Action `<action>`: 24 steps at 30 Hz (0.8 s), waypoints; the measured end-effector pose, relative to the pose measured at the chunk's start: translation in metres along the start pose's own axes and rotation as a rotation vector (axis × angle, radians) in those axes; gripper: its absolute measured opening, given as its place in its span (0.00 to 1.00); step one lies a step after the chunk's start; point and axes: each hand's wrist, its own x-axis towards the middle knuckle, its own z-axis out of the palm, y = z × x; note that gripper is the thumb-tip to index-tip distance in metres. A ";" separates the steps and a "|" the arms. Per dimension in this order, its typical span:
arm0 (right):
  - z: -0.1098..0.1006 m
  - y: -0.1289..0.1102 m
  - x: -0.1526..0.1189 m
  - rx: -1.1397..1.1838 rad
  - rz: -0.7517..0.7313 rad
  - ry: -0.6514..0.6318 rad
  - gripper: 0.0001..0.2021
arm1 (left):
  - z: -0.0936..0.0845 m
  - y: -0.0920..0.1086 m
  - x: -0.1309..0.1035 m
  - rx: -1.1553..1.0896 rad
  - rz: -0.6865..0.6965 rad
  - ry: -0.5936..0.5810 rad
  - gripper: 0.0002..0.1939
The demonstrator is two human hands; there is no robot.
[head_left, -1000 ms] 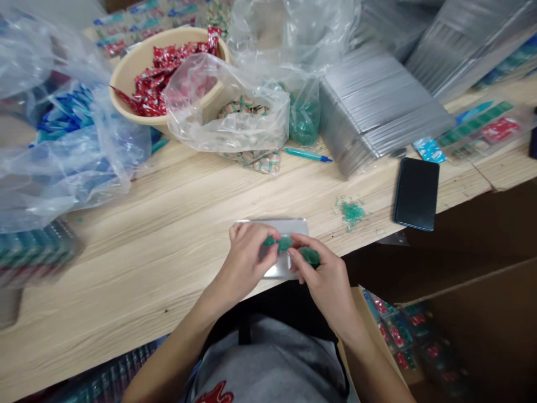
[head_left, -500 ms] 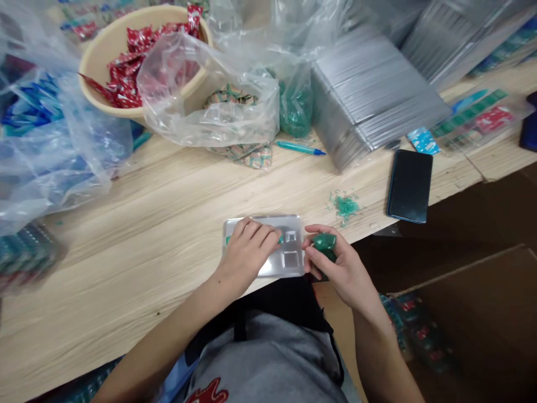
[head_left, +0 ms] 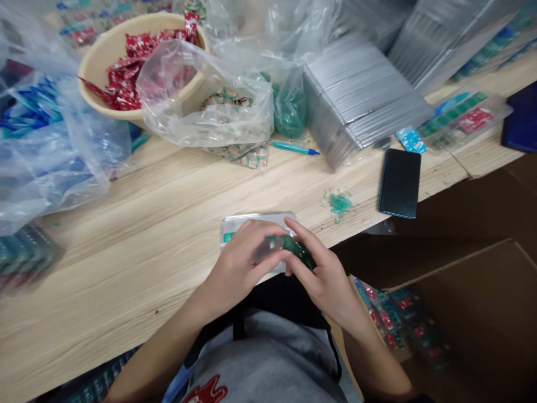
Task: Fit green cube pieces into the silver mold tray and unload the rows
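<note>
My left hand (head_left: 239, 260) pinches the clear, greyish end of a glossy dark green plastic piece (head_left: 300, 251), and my right hand (head_left: 323, 271) has its fingers wrapped round the green part. What exactly this piece is, I cannot make out. Both hands meet just over the clear plastic tray (head_left: 258, 217), which lies flat at the table's front edge and is largely covered by them. A small green square (head_left: 229, 237) shows in the tray's left side, beside my left hand.
Behind lie a tub (head_left: 84, 73) of red packets, a plastic bag (head_left: 235, 131) of patterned packets, a blue pen (head_left: 296, 148) and stacked clear trays (head_left: 364, 95). Green bits (head_left: 339, 202) and a phone (head_left: 400, 183) are at right. A cardboard box (head_left: 474, 313) stands below the edge.
My right hand has moved left with the green piece, over the tray. My left hand has lifted off the tray's green row and now grips the piece's clear end.
</note>
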 end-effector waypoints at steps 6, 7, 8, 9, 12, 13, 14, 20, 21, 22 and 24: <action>-0.001 -0.010 -0.003 0.166 0.015 0.040 0.15 | -0.001 -0.004 -0.008 -0.231 -0.126 0.050 0.11; -0.001 -0.011 -0.002 0.181 0.019 0.065 0.13 | -0.001 -0.004 -0.010 -0.254 -0.128 0.066 0.10; -0.001 -0.012 -0.002 0.194 0.027 0.082 0.11 | -0.001 -0.003 -0.011 -0.276 -0.132 0.079 0.08; -0.002 -0.013 -0.001 0.213 0.040 0.080 0.09 | -0.002 -0.003 -0.011 -0.301 -0.135 0.078 0.06; -0.008 -0.012 0.002 0.334 0.115 -0.068 0.06 | -0.008 -0.003 -0.012 -0.381 -0.154 -0.032 0.06; -0.009 -0.011 0.002 0.379 0.146 -0.150 0.07 | -0.011 -0.003 -0.013 -0.394 -0.161 -0.099 0.07; -0.011 -0.010 0.003 0.415 0.177 -0.226 0.08 | -0.013 -0.002 -0.013 -0.401 -0.173 -0.166 0.07; -0.011 -0.001 -0.001 0.452 0.213 -0.234 0.11 | -0.013 0.001 -0.015 -0.485 -0.205 -0.276 0.08; -0.011 0.000 -0.002 0.453 0.208 -0.230 0.11 | -0.012 0.002 -0.016 -0.510 -0.203 -0.256 0.08; -0.011 0.002 -0.003 0.457 0.207 -0.240 0.10 | -0.010 0.002 -0.018 -0.540 -0.209 -0.239 0.08; -0.011 0.005 -0.006 0.483 0.221 -0.299 0.10 | -0.007 0.002 -0.023 -0.631 -0.246 -0.231 0.09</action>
